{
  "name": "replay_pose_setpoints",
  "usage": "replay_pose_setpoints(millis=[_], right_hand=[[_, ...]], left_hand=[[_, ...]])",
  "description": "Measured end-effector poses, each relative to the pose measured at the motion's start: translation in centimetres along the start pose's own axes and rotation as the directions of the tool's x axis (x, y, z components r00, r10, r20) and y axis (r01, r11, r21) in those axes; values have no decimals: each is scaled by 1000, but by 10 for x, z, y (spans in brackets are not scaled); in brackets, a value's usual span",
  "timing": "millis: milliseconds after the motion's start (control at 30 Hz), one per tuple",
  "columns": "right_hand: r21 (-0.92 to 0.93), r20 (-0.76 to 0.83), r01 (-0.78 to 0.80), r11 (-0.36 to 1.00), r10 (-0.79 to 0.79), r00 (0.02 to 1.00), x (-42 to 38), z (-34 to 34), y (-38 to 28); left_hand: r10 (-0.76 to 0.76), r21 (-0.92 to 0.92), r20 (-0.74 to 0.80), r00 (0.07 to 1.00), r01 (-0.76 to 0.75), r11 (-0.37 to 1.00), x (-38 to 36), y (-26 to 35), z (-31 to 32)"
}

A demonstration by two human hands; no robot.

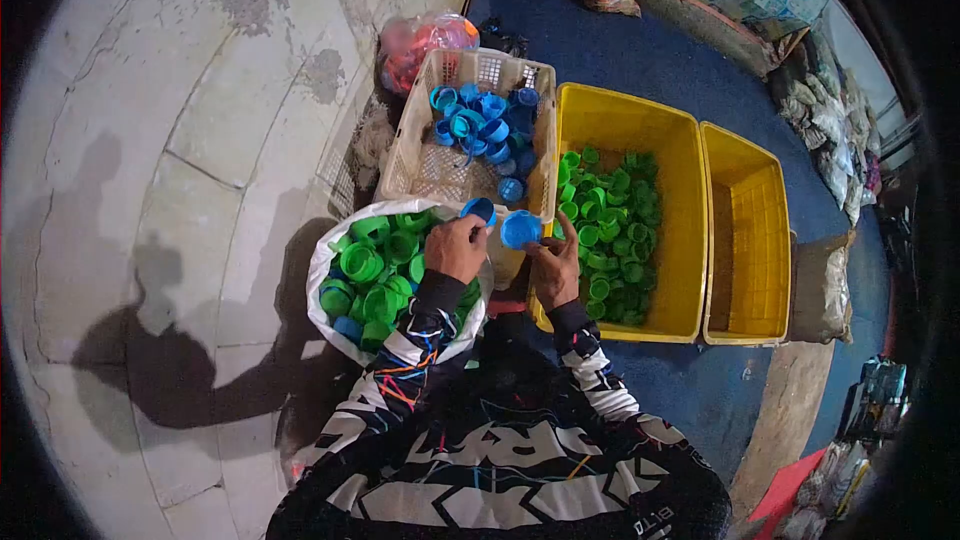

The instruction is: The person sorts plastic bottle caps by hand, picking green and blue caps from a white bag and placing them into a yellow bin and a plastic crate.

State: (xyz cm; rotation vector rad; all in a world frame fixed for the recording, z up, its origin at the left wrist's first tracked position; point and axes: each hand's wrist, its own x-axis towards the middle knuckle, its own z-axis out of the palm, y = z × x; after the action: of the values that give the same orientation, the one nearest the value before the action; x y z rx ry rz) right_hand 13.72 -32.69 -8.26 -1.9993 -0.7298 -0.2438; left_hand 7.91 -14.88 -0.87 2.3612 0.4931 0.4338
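My left hand point(456, 248) pinches a dark blue cap point(479, 209) above the right rim of a white sack point(322, 285). Green caps point(362, 262) fill that sack, with a few blue ones among them. Between the fingers of my right hand point(556, 265) is a lighter blue cap point(520, 229), its round face turned up toward me. Both hands are close together, just in front of a cream plastic crate point(430, 183) that holds several blue caps point(487, 130). To the right of my right hand, green caps point(610, 230) lie in a yellow bin point(677, 230).
A second yellow bin point(745, 230) stands against the first. Behind the crate sits a clear bag of reddish items point(425, 45). A pale wall point(200, 140) runs along the left. Sacks point(820, 110) lie at the far right on the dark blue floor point(560, 25).
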Motion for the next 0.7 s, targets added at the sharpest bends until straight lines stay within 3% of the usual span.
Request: replay_pose_setpoints(millis=[167, 267, 333, 367, 400, 433, 467, 500, 567, 700], right_hand=[[-54, -27, 13, 998, -14, 1000, 37, 3, 18], [12, -66, 25, 1000, -24, 997, 67, 17, 44], [536, -120, -114, 837, 208, 971, 98, 54, 84], [515, -148, -95, 852, 197, 969, 116, 59, 88], [493, -176, -77, 867, 186, 967, 135, 63, 89], [182, -212, 21, 983, 19, 977, 158, 50, 74], [135, -202, 10, 991, 17, 979, 165, 46, 68], [88, -191, 1, 996, 15, 982, 173, 42, 62], [516, -49, -259, 817, 330, 943, 168, 44, 60], [759, 38, -267, 593, 369, 929, 140, 46, 54]], left_hand=[[-7, 78, 19, 1000, 6, 997, 42, 0, 31], [-49, 95, 91, 995, 40, 995, 81, -2, 44], [82, 18, 14, 997, -82, 996, 121, -17, 61], [141, -17, -25, 990, -142, 990, 137, -28, 69], [77, 42, -17, 997, -76, 996, 149, -26, 66], [13, 99, -14, 1000, -12, 995, 161, -26, 63], [-49, 158, -16, 999, 51, 986, 167, -21, 54], [-13, 102, -54, 998, 19, 995, 166, -17, 44], [42, -2, -135, 990, -43, 999, 155, -9, 15], [-80, -57, -62, 995, 77, 995, 113, -37, -28]])
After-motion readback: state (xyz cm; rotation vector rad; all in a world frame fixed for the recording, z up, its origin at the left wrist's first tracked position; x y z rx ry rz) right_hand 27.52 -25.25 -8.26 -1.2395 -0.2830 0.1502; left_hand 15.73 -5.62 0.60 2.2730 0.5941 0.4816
